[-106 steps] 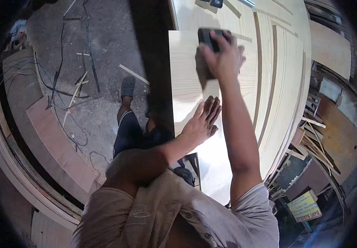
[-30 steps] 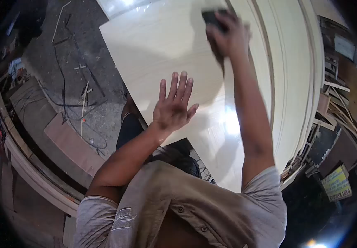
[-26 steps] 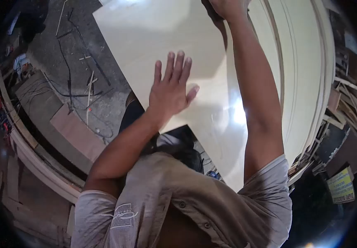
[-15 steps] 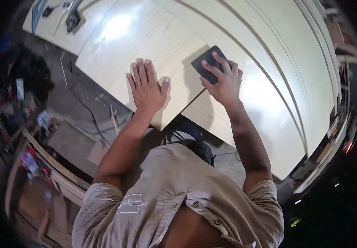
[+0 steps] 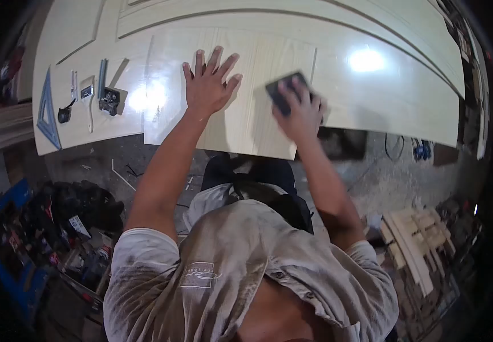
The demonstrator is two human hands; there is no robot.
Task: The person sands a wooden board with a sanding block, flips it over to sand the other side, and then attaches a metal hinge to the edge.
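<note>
A pale wooden panel (image 5: 240, 134) lies on a larger light board, its front edge sticking out toward my body. My left hand (image 5: 207, 88) rests flat on the panel's upper middle, fingers spread. Near the right edge of the panel, my right hand (image 5: 303, 117) grips a dark sanding block (image 5: 277, 94) from above. The fingers lie over the block's top, and its underside is hidden against the wood. That hand is slightly blurred.
A blue set square (image 5: 45, 117), a paintbrush (image 5: 88, 100), a small black tape measure (image 5: 64, 114) and a dark metal tool (image 5: 109, 101) lie on the board at left. Wood offcuts (image 5: 414, 239) are stacked at lower right. Dark bags (image 5: 81, 205) sit on the floor at left.
The head view has turned, so the panel now appears squarer to me and the left-side tools show fully. My left fingers are spread wider. The right hand still holds the block on the panel.
</note>
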